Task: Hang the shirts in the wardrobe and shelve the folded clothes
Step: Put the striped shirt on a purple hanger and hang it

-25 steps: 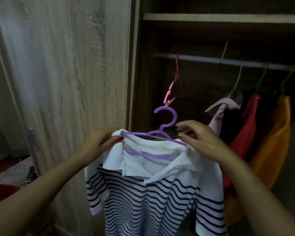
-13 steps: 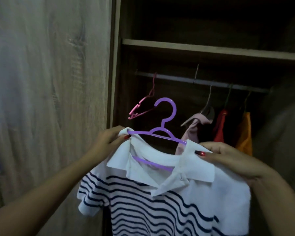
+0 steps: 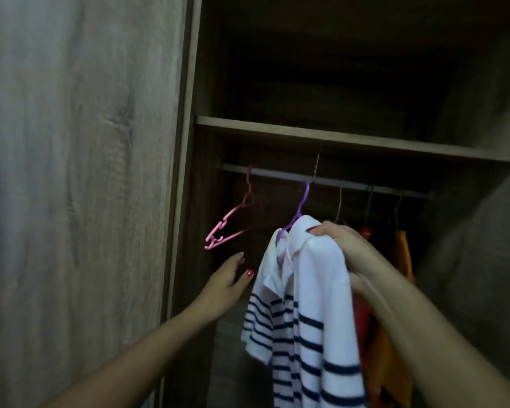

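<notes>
A white polo shirt with navy stripes (image 3: 309, 304) hangs edge-on from a purple hanger (image 3: 302, 206), whose hook reaches the metal rail (image 3: 277, 173) inside the wardrobe. My right hand (image 3: 345, 248) grips the shirt's shoulder and collar from the right. Left of the shirt, my left hand (image 3: 228, 282) hovers with fingers spread, holding nothing and apart from the fabric. An empty pink hanger (image 3: 233, 222) dangles from the rail just above my left hand.
A closed wooden wardrobe door (image 3: 80, 187) fills the left side. A wooden shelf (image 3: 351, 139) runs above the rail. Red (image 3: 365, 232) and orange (image 3: 402, 254) garments hang on thin wire hangers to the right of the striped shirt.
The shirt has risen and turned edge-on, its purple hook now up at the rail. My left hand has let go of the collar and dropped away to the left.
</notes>
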`<move>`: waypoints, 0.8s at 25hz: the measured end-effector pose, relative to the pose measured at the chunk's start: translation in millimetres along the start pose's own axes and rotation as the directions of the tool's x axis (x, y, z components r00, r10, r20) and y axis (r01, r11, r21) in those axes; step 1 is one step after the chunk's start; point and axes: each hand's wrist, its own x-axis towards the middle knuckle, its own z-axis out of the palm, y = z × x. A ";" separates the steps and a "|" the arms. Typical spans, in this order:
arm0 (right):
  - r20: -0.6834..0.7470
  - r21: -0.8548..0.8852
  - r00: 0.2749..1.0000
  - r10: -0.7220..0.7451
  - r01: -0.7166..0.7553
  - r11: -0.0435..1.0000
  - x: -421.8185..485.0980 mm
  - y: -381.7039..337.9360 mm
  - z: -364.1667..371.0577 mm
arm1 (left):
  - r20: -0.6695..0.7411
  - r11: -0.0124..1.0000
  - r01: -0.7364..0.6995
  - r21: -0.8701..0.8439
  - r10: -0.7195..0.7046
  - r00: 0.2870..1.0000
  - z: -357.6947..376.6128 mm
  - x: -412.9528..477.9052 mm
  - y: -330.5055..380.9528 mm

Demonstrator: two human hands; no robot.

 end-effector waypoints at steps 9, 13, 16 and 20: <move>-0.189 -0.211 0.968 -0.167 0.127 0.969 121.6 3.7 36.8 | 0.104 0.990 0.074 -0.121 -0.061 0.993 -38.7 -25.0 2.5; -0.241 -0.307 0.957 -0.165 0.086 0.948 157.2 20.7 19.9 | 0.099 0.995 0.085 -0.056 -0.080 0.992 -58.7 -43.1 -16.6; -0.197 -0.503 0.963 -0.185 0.063 0.862 169.3 48.7 8.5 | 0.037 0.998 0.068 -0.018 -0.067 0.997 -69.5 -47.4 -21.2; -0.168 -0.725 0.913 -0.372 0.142 0.675 156.0 72.4 17.4 | -0.012 0.999 0.038 0.019 -0.038 0.999 -68.4 -45.8 -16.6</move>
